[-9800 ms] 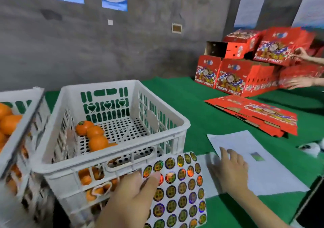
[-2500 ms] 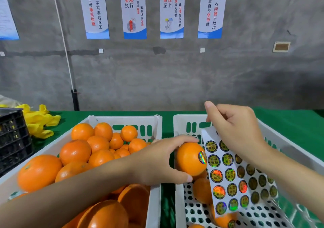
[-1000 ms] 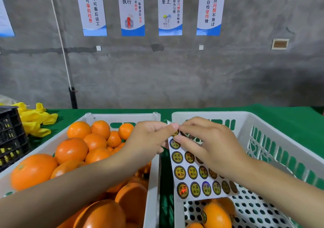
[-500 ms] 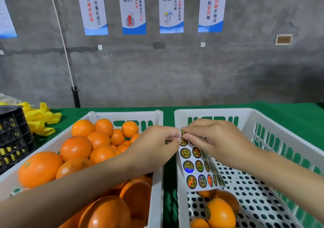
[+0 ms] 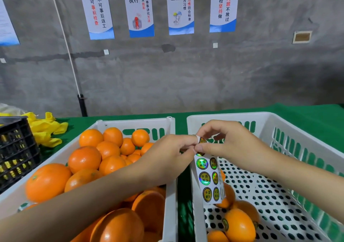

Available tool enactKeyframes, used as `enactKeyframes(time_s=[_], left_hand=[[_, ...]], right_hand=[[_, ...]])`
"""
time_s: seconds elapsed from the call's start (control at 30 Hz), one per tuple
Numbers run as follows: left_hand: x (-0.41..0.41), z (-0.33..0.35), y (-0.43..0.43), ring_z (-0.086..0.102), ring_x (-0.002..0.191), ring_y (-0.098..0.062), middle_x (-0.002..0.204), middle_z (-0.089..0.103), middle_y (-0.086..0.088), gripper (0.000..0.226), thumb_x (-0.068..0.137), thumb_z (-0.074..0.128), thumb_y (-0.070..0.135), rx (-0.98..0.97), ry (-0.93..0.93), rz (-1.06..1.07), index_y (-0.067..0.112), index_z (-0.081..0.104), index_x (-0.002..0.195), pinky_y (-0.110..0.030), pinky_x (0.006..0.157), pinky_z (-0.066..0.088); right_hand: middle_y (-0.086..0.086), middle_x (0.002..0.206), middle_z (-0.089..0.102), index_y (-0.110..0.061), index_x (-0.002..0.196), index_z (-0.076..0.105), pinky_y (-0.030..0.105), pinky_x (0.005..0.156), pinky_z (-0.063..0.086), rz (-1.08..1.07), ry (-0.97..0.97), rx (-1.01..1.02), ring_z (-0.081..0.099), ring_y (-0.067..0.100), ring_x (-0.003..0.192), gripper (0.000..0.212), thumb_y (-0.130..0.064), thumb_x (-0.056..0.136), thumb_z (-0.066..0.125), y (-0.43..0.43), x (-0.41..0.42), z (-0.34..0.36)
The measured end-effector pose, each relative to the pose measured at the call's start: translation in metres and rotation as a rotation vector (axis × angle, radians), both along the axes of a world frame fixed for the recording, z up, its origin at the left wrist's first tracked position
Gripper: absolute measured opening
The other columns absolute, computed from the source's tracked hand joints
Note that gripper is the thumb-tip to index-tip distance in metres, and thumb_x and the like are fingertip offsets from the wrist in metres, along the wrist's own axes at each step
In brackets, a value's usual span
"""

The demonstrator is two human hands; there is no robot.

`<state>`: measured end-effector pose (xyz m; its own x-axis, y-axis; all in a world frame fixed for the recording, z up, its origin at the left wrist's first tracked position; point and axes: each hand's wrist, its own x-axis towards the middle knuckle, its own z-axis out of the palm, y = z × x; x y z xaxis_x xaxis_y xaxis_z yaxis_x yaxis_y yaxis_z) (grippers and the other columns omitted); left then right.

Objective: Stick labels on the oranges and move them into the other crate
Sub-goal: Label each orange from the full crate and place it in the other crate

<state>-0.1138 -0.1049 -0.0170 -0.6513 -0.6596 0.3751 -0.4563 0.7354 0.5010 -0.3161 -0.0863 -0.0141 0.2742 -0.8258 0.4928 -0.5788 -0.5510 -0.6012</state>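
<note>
Pinching the top edge of the label sheet (image 5: 208, 178), left hand (image 5: 167, 158) and right hand (image 5: 234, 148) hold it hanging over the left rim of the right crate (image 5: 242, 115); oranges (image 5: 84, 159) fill the left crate (image 5: 134, 123).

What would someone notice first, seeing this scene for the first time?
The heap of oranges filling the left crate draws the eye first. At the centre, the left hand and right hand pinch the top of a label sheet that hangs over the right crate. That crate holds only a few fruit at its near end, one a labelled orange.
</note>
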Motion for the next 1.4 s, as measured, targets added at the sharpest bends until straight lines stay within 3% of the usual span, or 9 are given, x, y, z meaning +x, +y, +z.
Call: enactKeyframes(time_s=[0.2, 0.43, 0.67, 0.8, 0.9, 1.0, 1.1, 1.23, 1.4], left_hand=[[0.0, 0.0, -0.003, 0.037, 0.061, -0.02, 0.063, 0.042, -0.012, 0.017, 0.102, 0.051, 0.012, 0.095, 0.055, -0.03, 0.001, 0.056, 0.09, -0.045, 0.059, 0.036], [0.0, 0.004, -0.003, 0.053, 0.05, 0.001, 0.064, 0.066, 0.012, 0.019, 0.101, 0.05, 0.006, 0.33, 0.178, -0.047, 0.01, 0.066, 0.109, -0.012, 0.052, 0.04], [-0.006, 0.007, -0.002, 0.071, 0.077, -0.006, 0.078, 0.077, 0.003, 0.046, 0.106, 0.044, 0.035, 0.447, 0.296, 0.05, 0.023, 0.073, 0.072, -0.026, 0.083, 0.054], [-0.014, 0.007, -0.005, 0.062, 0.061, -0.004, 0.061, 0.069, 0.008, 0.045, 0.105, 0.045, 0.028, 0.506, 0.412, 0.181, 0.019, 0.064, 0.066, -0.024, 0.072, 0.05], [-0.015, 0.008, -0.008, 0.064, 0.059, 0.001, 0.059, 0.069, 0.011, 0.036, 0.105, 0.046, 0.023, 0.551, 0.467, 0.2, 0.019, 0.067, 0.077, -0.02, 0.067, 0.051], [-0.01, 0.008, -0.006, 0.06, 0.053, 0.005, 0.053, 0.063, 0.017, 0.033, 0.104, 0.047, 0.018, 0.493, 0.404, 0.178, 0.022, 0.065, 0.076, -0.016, 0.062, 0.049], [-0.006, 0.005, 0.0, 0.061, 0.061, -0.01, 0.066, 0.067, -0.002, 0.03, 0.101, 0.054, 0.019, 0.351, 0.262, 0.084, 0.01, 0.069, 0.076, -0.027, 0.061, 0.053], [-0.007, -0.001, 0.008, 0.063, 0.075, -0.033, 0.082, 0.067, -0.022, 0.029, 0.103, 0.054, 0.023, 0.326, 0.185, -0.103, 0.002, 0.069, 0.091, -0.044, 0.073, 0.053], [-0.008, 0.002, 0.007, 0.07, 0.074, -0.007, 0.075, 0.074, 0.003, 0.031, 0.103, 0.052, 0.016, 0.342, 0.244, -0.09, 0.011, 0.07, 0.079, -0.02, 0.07, 0.056]], right_hand=[[-0.024, 0.09, 0.068, -0.04, 0.086, 0.07, 0.022, 0.079, 0.046, -0.133, 0.028, -0.114, 0.06, -0.004, 0.092, 0.011, -0.034, 0.079, 0.077, 0.004, 0.003, 0.0], [-0.02, 0.091, 0.072, -0.033, 0.099, 0.078, 0.033, 0.079, 0.054, -0.222, 0.175, -0.238, 0.065, 0.0, 0.087, 0.015, -0.036, 0.085, 0.071, 0.012, 0.005, 0.004], [-0.022, 0.078, 0.069, -0.032, 0.086, 0.075, 0.028, 0.07, 0.055, -0.199, 0.175, -0.243, 0.065, 0.0, 0.077, 0.01, -0.036, 0.083, 0.067, 0.016, 0.01, 0.001], [-0.02, 0.094, 0.068, -0.029, 0.088, 0.071, 0.027, 0.083, 0.052, -0.166, 0.203, -0.281, 0.063, 0.001, 0.092, 0.016, -0.041, 0.085, 0.06, 0.016, 0.01, 0.002], [-0.026, 0.113, 0.062, -0.035, 0.087, 0.062, 0.012, 0.097, 0.039, -0.127, 0.031, -0.284, 0.054, -0.005, 0.115, 0.01, -0.043, 0.09, 0.058, 0.014, 0.008, 0.005], [-0.028, 0.121, 0.062, -0.039, 0.087, 0.06, 0.025, 0.102, 0.039, -0.106, -0.202, -0.232, 0.054, -0.006, 0.118, 0.008, -0.044, 0.092, 0.059, 0.009, 0.007, 0.011], [-0.017, 0.119, 0.065, -0.041, 0.086, 0.057, 0.038, 0.103, 0.043, -0.046, -0.338, -0.129, 0.056, 0.003, 0.12, 0.012, -0.048, 0.095, 0.055, 0.007, 0.008, 0.011], [-0.004, 0.097, 0.068, -0.036, 0.092, 0.048, 0.036, 0.089, 0.049, -0.026, -0.248, -0.043, 0.064, 0.013, 0.107, 0.02, -0.053, 0.097, 0.038, 0.009, 0.014, -0.001], [0.006, 0.085, 0.064, -0.044, 0.093, 0.043, 0.036, 0.073, 0.049, -0.101, -0.188, -0.01, 0.061, 0.022, 0.077, 0.023, -0.062, 0.094, 0.03, 0.007, 0.018, -0.01]])
